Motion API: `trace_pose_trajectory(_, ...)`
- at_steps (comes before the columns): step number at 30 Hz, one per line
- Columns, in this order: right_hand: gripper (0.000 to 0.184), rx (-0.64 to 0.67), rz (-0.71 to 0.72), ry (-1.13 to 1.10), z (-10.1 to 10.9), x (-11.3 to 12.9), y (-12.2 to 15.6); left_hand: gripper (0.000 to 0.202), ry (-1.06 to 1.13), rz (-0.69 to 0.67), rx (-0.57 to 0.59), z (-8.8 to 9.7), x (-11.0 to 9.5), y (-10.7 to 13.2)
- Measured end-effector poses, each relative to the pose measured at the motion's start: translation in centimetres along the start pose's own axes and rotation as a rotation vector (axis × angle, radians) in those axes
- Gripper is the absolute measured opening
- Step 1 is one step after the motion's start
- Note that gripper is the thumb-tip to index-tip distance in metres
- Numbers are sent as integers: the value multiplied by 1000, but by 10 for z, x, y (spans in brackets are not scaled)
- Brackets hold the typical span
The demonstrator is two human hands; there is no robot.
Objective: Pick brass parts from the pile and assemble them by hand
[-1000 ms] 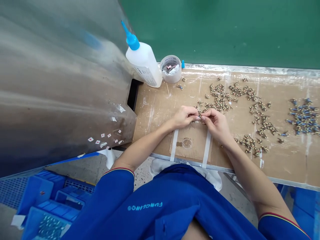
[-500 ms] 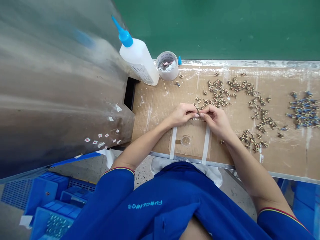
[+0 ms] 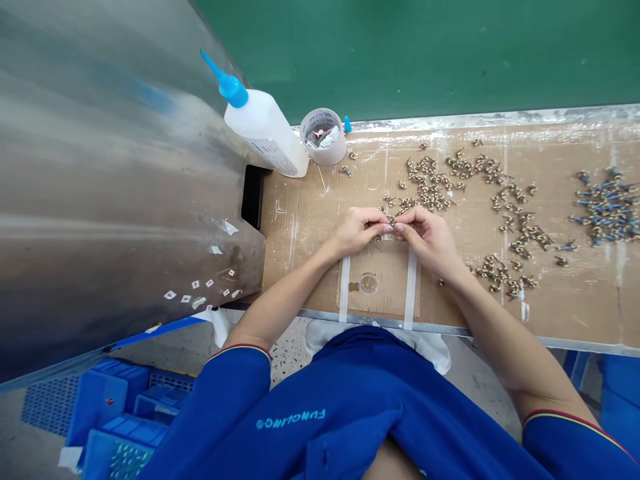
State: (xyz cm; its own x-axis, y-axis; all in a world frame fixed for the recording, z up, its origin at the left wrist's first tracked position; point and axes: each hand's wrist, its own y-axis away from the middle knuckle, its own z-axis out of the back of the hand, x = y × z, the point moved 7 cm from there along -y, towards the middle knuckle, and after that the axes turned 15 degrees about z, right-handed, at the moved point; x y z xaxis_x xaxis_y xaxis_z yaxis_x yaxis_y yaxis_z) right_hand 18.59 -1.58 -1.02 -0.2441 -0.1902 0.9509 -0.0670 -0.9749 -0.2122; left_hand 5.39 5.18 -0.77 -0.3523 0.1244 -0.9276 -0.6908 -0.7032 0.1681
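My left hand (image 3: 364, 230) and my right hand (image 3: 423, 235) meet fingertip to fingertip above the cardboard-covered bench (image 3: 300, 267). Both pinch at a tiny part between them, too small and covered to make out. Just beyond the fingers lies a loose heap of small brass-coloured parts (image 3: 431, 187) with dark stems. Below the hands, on a taped cardboard piece, sits a small clear round dish (image 3: 369, 285).
A white bottle with a blue nozzle (image 3: 267, 130) and a round tub of scraps (image 3: 324, 140) stand at the back left. Blue-stemmed parts (image 3: 607, 207) lie grouped at the right. A metal panel (image 3: 125, 167) walls the left; blue crates (image 3: 115, 427) sit below.
The camera view has turned slightly, shifting the bottle and tub left and down in the picture. Both hands stay together at the same spot, with only slight finger movement.
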Motion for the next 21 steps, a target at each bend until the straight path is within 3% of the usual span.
trace_pose_trajectory(5,18,57,50,17,-4,-3,0,23,-50,-43,20,-2,0,0)
trace_pose_trajectory(21,15,65,85,53,-6,-5,1,26,-162,-118,2,-5,1,3)
